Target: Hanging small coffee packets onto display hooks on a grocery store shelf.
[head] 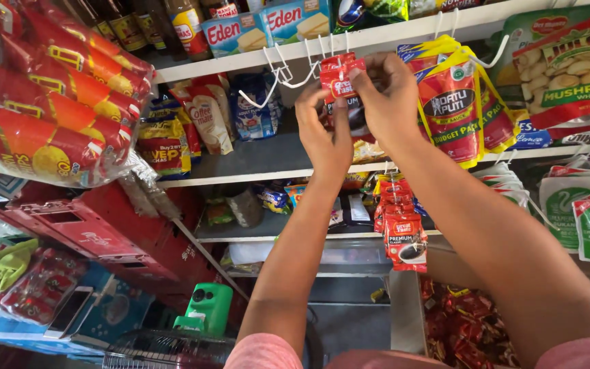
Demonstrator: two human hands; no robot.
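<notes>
Red and yellow snack rolls in a clear plastic bag (pixel 49 102) hang at the left edge of the shelving. Further right, white wire hooks (pixel 288 68) jut from the white top shelf's front edge (pixel 254 60). The left hand (pixel 324 133) and right hand (pixel 387 96) both pinch a strip of small red sachets (pixel 339 76) just below that edge, its long axis hanging downward; the right hand grips higher. At lower right, a cardboard box (pixel 404 314) holds loose dark-red sachets (pixel 469 328)
</notes>
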